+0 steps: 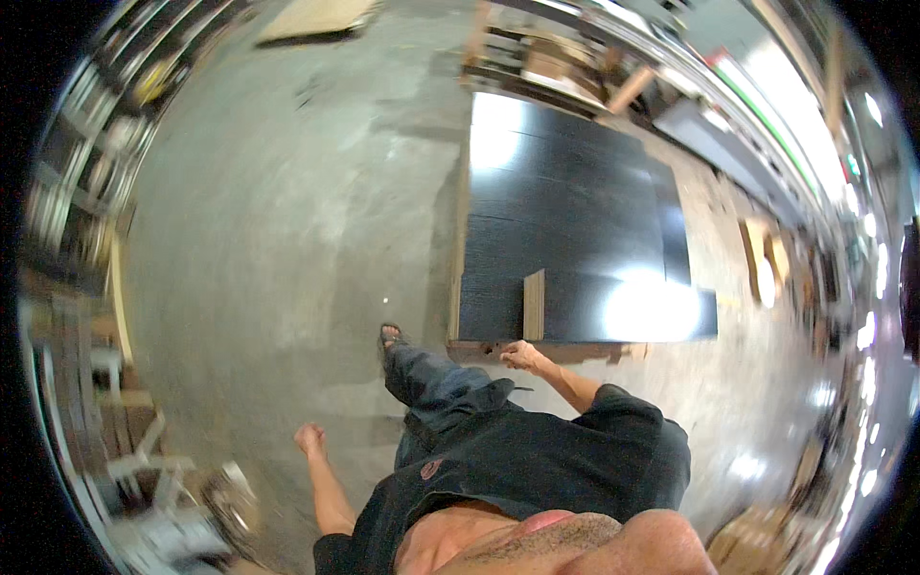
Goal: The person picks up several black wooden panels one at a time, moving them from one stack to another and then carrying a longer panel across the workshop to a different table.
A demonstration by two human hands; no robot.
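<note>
My left hand [310, 438] hangs out to the left over the concrete floor, its fingers curled closed with nothing seen in them. My right hand [520, 356] is closed too and looks bare. It is at the near edge of a stack of glossy black panels [565, 220]; I cannot tell whether it touches that edge. Just beyond this hand, a short pile of narrow tan strips [534, 305] rests on the top panel. Bright lamp reflections cover parts of the black surface.
The black stack sits low on a wooden base [604, 353] at my right. Shelving [105, 153], blurred, lines the far left. Behind the stack stands a wooden rack [556, 62] with boards. A tan board [321, 19] lies on the floor at the back. My sandalled foot [390, 334] is left of the stack.
</note>
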